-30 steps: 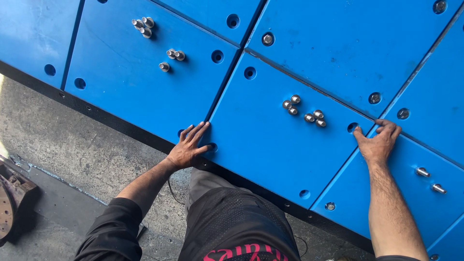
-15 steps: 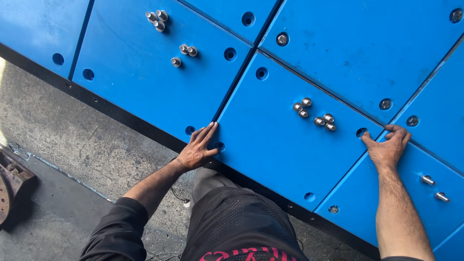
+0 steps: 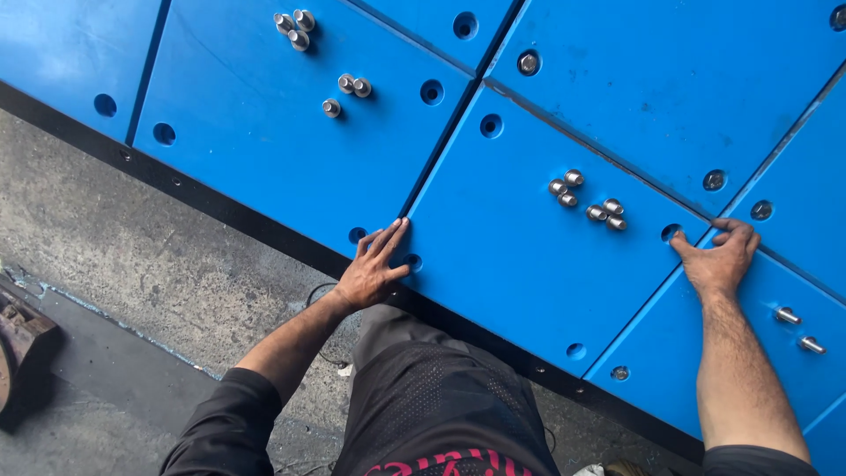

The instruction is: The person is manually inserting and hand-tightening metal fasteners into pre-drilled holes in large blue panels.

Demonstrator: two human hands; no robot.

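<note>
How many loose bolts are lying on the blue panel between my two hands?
5, loose bolts in one cluster on the blue panel: three at the left, two at the right. None looks hidden.

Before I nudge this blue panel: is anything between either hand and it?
Nothing visible. The left hand lies flat on the blue panel at its left corner, the right hand grips its right corner; loose bolts sit mid-panel, clear of both.

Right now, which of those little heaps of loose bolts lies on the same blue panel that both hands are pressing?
The bolts in the middle, between the left hand and right hand; the other heaps lie on neighbouring panels.
</note>
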